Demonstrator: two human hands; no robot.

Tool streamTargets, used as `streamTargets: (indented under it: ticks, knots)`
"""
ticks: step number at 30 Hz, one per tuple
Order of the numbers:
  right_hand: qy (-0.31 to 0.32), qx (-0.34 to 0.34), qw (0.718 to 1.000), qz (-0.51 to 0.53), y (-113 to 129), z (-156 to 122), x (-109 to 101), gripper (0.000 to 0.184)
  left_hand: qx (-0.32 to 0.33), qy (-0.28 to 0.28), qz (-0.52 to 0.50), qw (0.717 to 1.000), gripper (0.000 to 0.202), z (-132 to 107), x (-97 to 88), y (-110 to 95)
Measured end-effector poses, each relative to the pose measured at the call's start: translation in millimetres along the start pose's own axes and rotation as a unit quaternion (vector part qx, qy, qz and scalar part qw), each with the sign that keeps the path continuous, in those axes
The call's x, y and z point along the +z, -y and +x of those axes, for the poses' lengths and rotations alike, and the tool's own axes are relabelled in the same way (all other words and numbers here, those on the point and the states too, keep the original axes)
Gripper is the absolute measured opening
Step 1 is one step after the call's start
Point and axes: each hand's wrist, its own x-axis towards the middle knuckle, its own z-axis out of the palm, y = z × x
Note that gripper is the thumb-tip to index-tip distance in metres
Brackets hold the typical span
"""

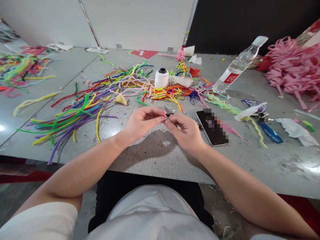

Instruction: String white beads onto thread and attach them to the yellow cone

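Both hands meet above the near middle of the table, fingertips almost touching. My left hand [143,121] is closed, thumb and forefinger pinching a thin white thread [162,130], which droops in a small loop under the fingers. My right hand [186,131] pinches the same thread close by at its fingertips. Just beyond the fingertips shows the pointed metal blade of some snips [168,110]; the rest is behind my right hand, so whether it touches them I cannot tell. A white cone of thread [161,78] stands upright farther back, among colourful fuzzy strands [122,80].
Right of my hands lie a phone [212,128], a blue strap [270,132], a white nozzle bottle [250,111] and crumpled tissue [297,131]. A tilted-looking water bottle [237,68] stands behind them. Pink ribbon loops [292,66] heap at far right, more strands [25,68] at far left.
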Motion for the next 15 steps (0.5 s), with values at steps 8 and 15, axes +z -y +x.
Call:
streamTargets:
  ticks: [8,15]
  knots:
    - [-0.006,0.039,0.998,0.056,1.6,-4.2,-1.0,0.021,0.000,0.009,0.053,0.999,0.025,1.3,-3.5,-0.5]
    - [-0.011,0.028,0.998,0.053,-0.5,-3.8,1.8,0.013,-0.007,0.016,0.040,0.999,0.025,0.1,-2.9,-0.5]
